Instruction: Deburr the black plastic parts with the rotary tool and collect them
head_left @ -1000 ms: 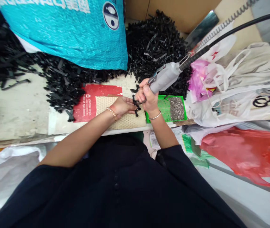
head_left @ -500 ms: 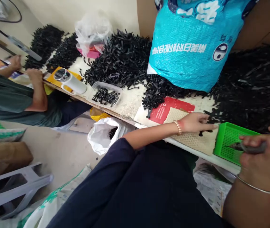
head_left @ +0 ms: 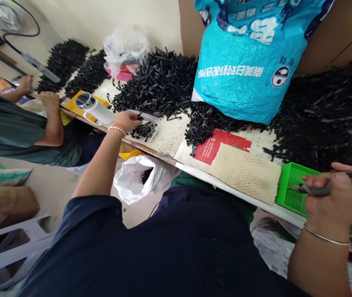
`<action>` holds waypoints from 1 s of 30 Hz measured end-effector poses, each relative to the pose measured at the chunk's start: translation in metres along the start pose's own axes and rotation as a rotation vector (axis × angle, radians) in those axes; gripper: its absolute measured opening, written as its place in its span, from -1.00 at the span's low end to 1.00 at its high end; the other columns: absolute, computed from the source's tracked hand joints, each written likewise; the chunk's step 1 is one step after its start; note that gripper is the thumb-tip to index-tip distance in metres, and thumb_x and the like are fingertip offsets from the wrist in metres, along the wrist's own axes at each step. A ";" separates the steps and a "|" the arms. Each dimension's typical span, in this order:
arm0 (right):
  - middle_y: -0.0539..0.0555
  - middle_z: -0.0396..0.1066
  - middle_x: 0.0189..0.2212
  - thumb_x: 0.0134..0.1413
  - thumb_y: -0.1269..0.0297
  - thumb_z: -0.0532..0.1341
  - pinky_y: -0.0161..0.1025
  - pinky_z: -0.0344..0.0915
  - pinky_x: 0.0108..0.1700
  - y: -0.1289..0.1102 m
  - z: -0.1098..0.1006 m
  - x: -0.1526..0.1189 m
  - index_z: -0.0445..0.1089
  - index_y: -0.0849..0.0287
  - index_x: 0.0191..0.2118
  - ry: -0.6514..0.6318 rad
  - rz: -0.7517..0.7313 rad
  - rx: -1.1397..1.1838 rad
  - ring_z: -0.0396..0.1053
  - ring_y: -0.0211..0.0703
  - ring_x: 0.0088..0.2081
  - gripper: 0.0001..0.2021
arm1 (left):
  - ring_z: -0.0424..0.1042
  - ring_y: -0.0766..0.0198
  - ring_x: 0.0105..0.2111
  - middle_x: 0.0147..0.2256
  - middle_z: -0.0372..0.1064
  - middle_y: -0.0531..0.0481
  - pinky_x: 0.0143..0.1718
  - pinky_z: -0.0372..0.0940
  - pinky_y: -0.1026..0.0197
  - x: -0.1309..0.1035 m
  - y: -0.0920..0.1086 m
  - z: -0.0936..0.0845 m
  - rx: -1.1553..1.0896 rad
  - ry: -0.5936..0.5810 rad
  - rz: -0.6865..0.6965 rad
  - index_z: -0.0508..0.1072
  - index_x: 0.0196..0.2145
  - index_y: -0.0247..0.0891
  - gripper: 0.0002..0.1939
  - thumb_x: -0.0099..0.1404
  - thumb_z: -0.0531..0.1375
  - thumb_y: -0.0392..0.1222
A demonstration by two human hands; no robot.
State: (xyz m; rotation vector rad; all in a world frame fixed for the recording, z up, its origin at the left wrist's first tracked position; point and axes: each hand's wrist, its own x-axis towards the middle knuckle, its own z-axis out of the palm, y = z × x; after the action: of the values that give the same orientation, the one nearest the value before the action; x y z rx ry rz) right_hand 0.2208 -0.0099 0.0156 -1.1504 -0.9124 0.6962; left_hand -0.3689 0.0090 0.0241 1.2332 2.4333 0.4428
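Note:
My left hand is over a clear plastic tray of small black plastic parts. Its fingers are pinched together, with a black plastic part at the tips. On the right, my right hand is wrapped round a grey electric screwdriver. The thin bit points left, over a green perforated basket. Beside that basket lies a beige mat with a honeycomb pattern, and a red printed sheet is partly under it.
Heaps of black parts line the bench, around a large blue sack. A white mug stands by the tray. Below hangs an open white bag. At left, a co-worker's hands rest near the bench edge.
My left hand has swung far left, from the black parts by the honeycomb mat to the clear tray. My right hand keeps hold of the screwdriver over the green basket. The view has shifted slightly.

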 end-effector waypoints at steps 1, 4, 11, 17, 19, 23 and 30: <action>-0.06 0.19 -0.67 -0.08 0.18 0.33 0.06 0.27 -0.38 0.000 0.000 0.000 0.65 -0.14 -0.31 0.002 -0.001 -0.007 0.17 -0.34 -0.60 -0.84 | 0.54 -0.10 -0.01 -0.31 0.57 -0.09 0.09 0.33 0.05 0.003 -0.005 0.004 0.036 0.018 -0.007 0.58 -0.38 -0.22 -0.88 0.13 0.44 -0.24; -0.06 0.18 -0.68 -0.10 0.18 0.32 0.03 0.27 -0.41 -0.003 -0.001 -0.001 0.65 -0.14 -0.31 0.000 0.009 -0.003 0.17 -0.33 -0.60 -0.81 | 0.56 -0.14 0.00 -0.32 0.60 -0.12 0.05 0.34 0.06 0.010 -0.010 0.015 0.120 0.043 -0.017 0.60 -0.39 -0.21 -0.87 0.07 0.45 -0.24; -0.08 0.20 -0.69 -0.13 0.20 0.29 -0.12 0.28 -0.47 -0.003 -0.010 0.004 0.64 -0.08 -0.30 -0.026 0.022 0.020 0.19 -0.35 -0.63 -0.78 | 0.54 -0.17 0.13 -0.07 0.67 -0.16 0.10 0.34 0.09 0.006 -0.010 0.017 0.283 0.021 -0.002 0.68 -0.05 -0.27 -0.65 0.23 0.40 -0.11; -0.21 0.18 -0.82 -0.38 0.01 0.39 -0.22 0.25 -0.60 0.020 -0.013 0.025 0.45 0.06 -0.39 -0.037 0.038 0.016 0.04 -0.29 -0.75 -0.65 | 0.52 -0.21 0.19 0.17 0.60 -0.23 0.16 0.39 0.01 -0.008 -0.006 0.020 0.552 0.029 -0.036 0.64 0.19 -0.24 -0.46 0.37 0.23 0.06; -0.21 0.21 -0.81 -0.38 0.02 0.40 -0.22 0.28 -0.58 0.022 -0.012 0.028 0.45 0.07 -0.37 -0.034 0.039 0.011 0.08 -0.26 -0.75 -0.63 | 0.50 -0.21 0.21 0.21 0.56 -0.27 0.20 0.38 0.00 -0.011 -0.009 0.022 0.563 0.061 -0.024 0.62 0.23 -0.26 -0.37 0.35 0.24 0.15; -0.22 0.21 -0.79 -0.36 0.00 0.37 -0.19 0.26 -0.57 0.022 -0.017 0.027 0.44 0.05 -0.33 -0.045 0.043 0.002 0.08 -0.23 -0.75 -0.62 | 0.50 -0.22 0.21 0.18 0.58 -0.32 0.21 0.38 -0.02 -0.016 -0.016 0.021 0.524 0.109 0.003 0.60 0.24 -0.31 -0.29 0.39 0.16 0.27; -0.18 0.15 -0.80 -0.45 -0.07 0.37 -0.09 0.21 -0.56 0.024 -0.028 0.030 0.44 -0.02 -0.37 -0.013 0.035 -0.077 0.04 -0.20 -0.75 -0.60 | 0.55 -0.18 0.17 0.11 0.65 -0.21 0.08 0.44 -0.01 -0.017 -0.025 0.024 0.579 0.051 -0.043 0.65 0.16 -0.20 -0.44 0.39 0.19 0.14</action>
State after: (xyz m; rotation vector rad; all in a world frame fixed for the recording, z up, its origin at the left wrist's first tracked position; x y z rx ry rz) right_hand 0.2598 0.0098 -0.0045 -1.2337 -0.9389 0.7028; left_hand -0.3659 -0.0168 -0.0045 1.3849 2.7249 -0.2737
